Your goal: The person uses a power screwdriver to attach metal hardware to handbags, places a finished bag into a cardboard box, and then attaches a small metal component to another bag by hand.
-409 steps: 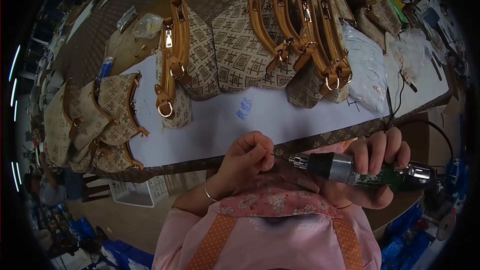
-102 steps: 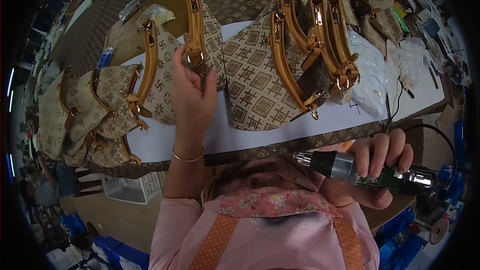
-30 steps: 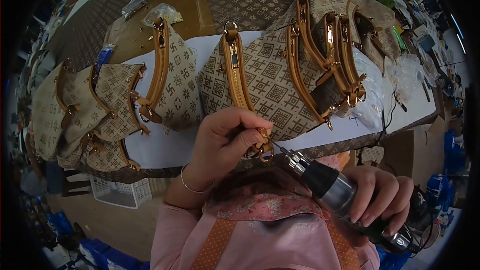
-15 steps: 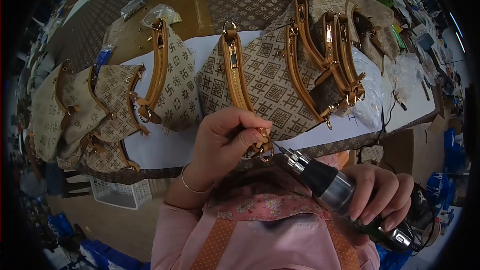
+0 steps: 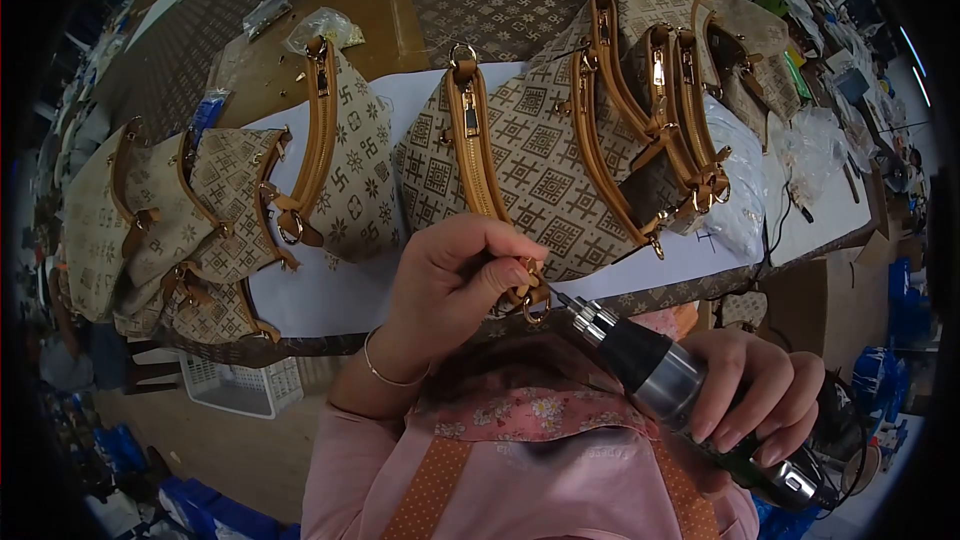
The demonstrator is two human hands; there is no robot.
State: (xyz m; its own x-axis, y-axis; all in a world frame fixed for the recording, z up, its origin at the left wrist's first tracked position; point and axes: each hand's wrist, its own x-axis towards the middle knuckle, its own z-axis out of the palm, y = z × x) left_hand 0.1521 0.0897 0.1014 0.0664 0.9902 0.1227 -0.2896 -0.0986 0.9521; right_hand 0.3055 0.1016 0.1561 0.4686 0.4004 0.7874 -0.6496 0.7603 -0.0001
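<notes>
My left hand [image 5: 465,275] pinches the tan leather tab at the near end of a patterned beige handbag [image 5: 540,165], where a gold ring [image 5: 537,312] hangs. In my right hand [image 5: 755,390] is a black and silver electric screwdriver [image 5: 655,370], gripped round its body and pointing up to the left. Its thin bit reaches the tab beside my left fingertips; whether it sits in a screw is too small to tell. The bag's brass zipper [image 5: 475,155] runs away from my left hand toward a ring at the far end.
Another handbag [image 5: 350,160] lies to the left, with several more [image 5: 205,185] beyond it. Further bags [image 5: 690,105] crowd the right side near a clear plastic bag [image 5: 735,180]. Small metal parts lie by a brown board [image 5: 375,20]. A white crate [image 5: 245,387] stands below the table.
Almost nothing differs. The tab and its ring have shifted very slightly to the right, and the screwdriver and my right hand have moved a touch.
</notes>
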